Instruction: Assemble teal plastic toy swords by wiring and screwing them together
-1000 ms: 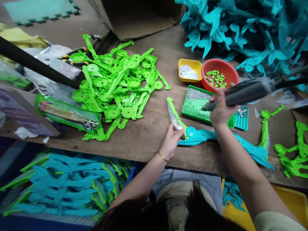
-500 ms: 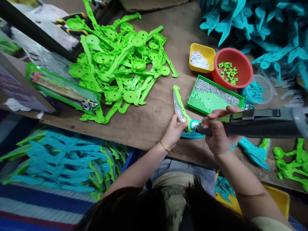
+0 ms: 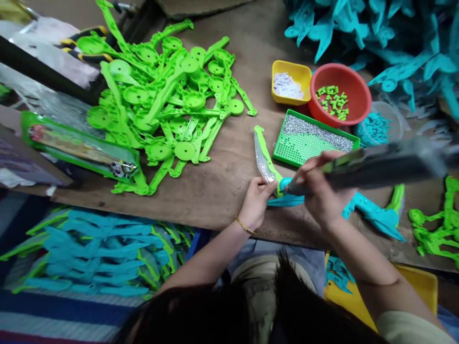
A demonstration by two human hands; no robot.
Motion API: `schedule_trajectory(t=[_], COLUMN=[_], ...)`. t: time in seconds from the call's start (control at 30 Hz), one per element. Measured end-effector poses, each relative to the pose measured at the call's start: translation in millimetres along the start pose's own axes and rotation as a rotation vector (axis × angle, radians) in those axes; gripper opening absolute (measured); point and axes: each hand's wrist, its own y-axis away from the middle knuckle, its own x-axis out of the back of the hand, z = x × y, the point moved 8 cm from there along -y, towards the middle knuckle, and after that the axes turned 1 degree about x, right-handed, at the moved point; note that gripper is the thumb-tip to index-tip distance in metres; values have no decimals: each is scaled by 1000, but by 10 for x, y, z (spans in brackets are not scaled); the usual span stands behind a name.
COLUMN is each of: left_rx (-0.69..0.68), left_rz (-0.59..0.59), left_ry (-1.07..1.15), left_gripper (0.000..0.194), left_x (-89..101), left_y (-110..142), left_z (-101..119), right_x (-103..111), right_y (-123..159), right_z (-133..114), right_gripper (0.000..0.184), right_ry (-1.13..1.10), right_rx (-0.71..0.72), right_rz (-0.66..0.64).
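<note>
Right hand (image 3: 324,193) wraps the screwdriver (image 3: 376,165), tip at the blue disc (image 3: 286,183); left hand (image 3: 255,203) pinches the green strip (image 3: 264,147), and a tilted tip could skid into it!

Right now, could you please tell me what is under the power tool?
At the tip of the power tool, part of a turquoise disc shows; whatever lies beneath the tool's body and the right hand is covered.

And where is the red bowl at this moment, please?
The red bowl sits in the upper right of the head view, between the yellow dish and the clear tub, just beyond the green tray.
</note>
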Motion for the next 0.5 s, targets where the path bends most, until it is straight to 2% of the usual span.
schedule_trajectory(t=[0.1,0.2,0.23,0.33,0.5], left_rx=[47,102,116,115,141], left_rz=[-89,-185,-200,-180,-160], left_ry=[-123,-375,-442,-476,-479], left_gripper=[51,77,79,67,45], left_x=[47,107,130,182,202], left_y=[90,167,177,160,134], left_z=[108,144,133,88,9], right_x=[185,363,400,438,422], right_y=[-411,-647,-673,-657,-590], right_z=[-52,269,383,591,568], right_gripper=[24,19,20,22,23], right_ry=[-10,127,173,274,284], right_rx=[184,154,138,118,133], right_rz=[186,322,342,347,347])
